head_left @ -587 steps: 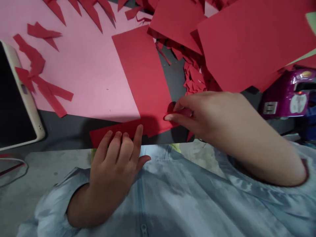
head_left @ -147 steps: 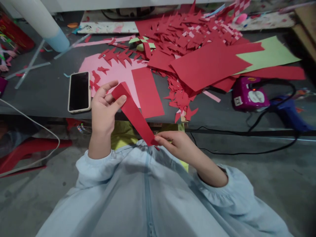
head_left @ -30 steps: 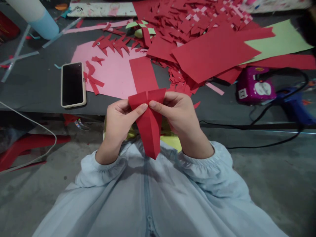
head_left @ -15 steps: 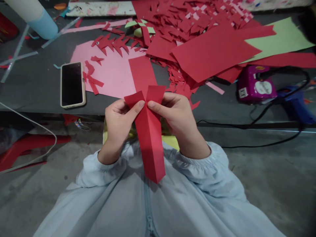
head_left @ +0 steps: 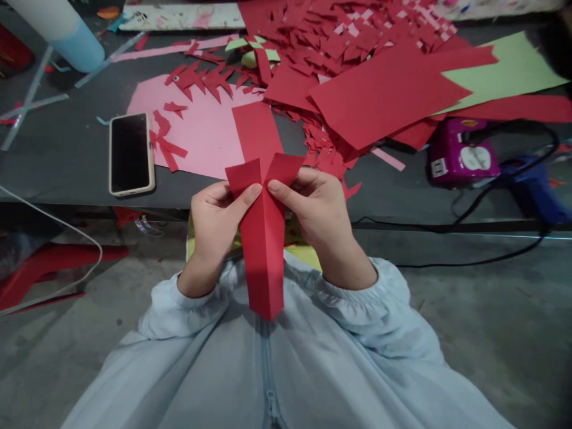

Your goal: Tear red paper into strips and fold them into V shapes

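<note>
Both hands pinch a long strip of red paper (head_left: 264, 250) in front of my chest. A crease runs down its length, and its top end is parted into two flaps that lean away from each other. My left hand (head_left: 214, 223) is closed on the left side, thumb on top near the middle. My right hand (head_left: 319, 217) grips the right side likewise, its thumb tip close to the left one. Most other fingers are hidden behind the paper. Just beyond the flaps, another red paper piece (head_left: 257, 131) lies partly over a pink sheet (head_left: 205, 137).
A phone (head_left: 131, 154) lies left on the dark table. Red paper shapes (head_left: 196, 78) rest on the pink sheet. Red scraps (head_left: 313, 36) are heaped behind, beside larger red sheets (head_left: 388, 95) and a green sheet (head_left: 496, 77). At right are a purple box (head_left: 462, 156) and a blue glue gun (head_left: 534, 190).
The lower end of the red strip has swung left and slightly up. Its right flap now tilts more. Both hands keep their pinch in nearly the same place.
</note>
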